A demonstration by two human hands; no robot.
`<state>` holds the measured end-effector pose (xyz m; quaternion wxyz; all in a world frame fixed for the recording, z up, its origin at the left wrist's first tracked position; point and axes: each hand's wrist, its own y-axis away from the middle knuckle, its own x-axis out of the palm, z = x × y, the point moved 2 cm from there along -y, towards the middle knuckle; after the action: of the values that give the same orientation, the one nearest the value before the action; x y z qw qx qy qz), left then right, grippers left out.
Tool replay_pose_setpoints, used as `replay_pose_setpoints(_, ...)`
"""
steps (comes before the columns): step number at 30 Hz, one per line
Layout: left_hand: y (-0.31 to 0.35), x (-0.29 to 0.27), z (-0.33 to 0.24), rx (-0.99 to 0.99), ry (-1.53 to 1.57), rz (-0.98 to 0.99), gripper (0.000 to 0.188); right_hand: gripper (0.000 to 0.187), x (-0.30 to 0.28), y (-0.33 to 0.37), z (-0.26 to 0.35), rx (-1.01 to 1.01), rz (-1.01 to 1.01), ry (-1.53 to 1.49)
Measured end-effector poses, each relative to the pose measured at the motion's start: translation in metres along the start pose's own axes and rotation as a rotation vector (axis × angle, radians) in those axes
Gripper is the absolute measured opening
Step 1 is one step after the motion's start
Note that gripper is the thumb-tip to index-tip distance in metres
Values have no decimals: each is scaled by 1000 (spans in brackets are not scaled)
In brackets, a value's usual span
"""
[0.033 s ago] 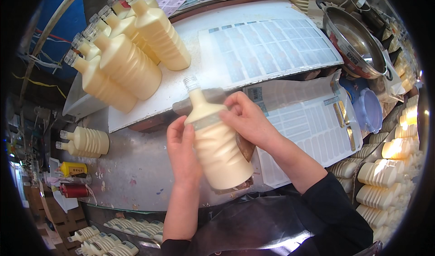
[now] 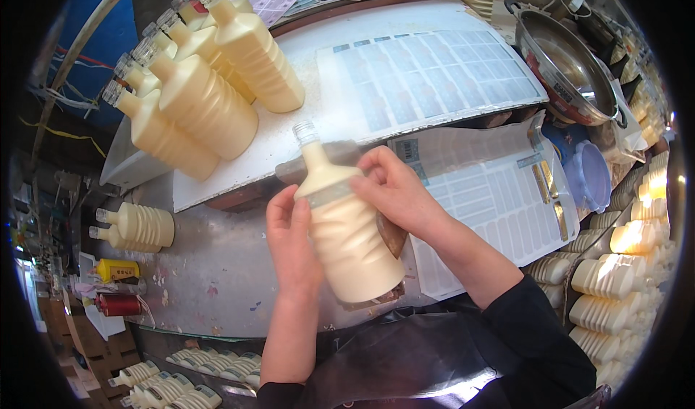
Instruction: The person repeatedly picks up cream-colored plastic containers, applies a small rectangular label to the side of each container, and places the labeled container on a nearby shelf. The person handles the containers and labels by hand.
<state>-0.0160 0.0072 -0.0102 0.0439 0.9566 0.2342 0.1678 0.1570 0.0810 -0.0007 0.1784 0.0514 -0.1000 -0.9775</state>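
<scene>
A cream ribbed bottle [image 2: 356, 253] with a clear threaded neck lies tilted in front of me, neck pointing away, partly resting on a brown support [image 2: 392, 235]. A greyish translucent label strip [image 2: 331, 192] runs across its shoulder. At the strip's left end my left hand [image 2: 289, 224] is closed, thumb pressed against the bottle's edge. On the other side my right hand [image 2: 397, 190] pinches the strip's right end between thumb and curled fingers. How firmly each end sticks to the bottle cannot be made out.
Several cream bottles [image 2: 206, 108] stand at the far left of the white board [image 2: 308, 69]. Printed label sheets [image 2: 427, 79] lie on it, with another sheet [image 2: 485, 213] below. A metal pan [image 2: 568, 65] and blue basin [image 2: 588, 177] are right. More bottles [image 2: 608, 275] are stacked nearby.
</scene>
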Motion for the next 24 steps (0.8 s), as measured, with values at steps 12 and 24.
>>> replay_pose_setpoints(12,36,-10,6,112,-386,158,89,39,-8,36,-17,-322,-53,160)
replay_pose_setpoints(24,33,-8,10,72,-358,85,87,42,-5,40,-8,-202,-22,39)
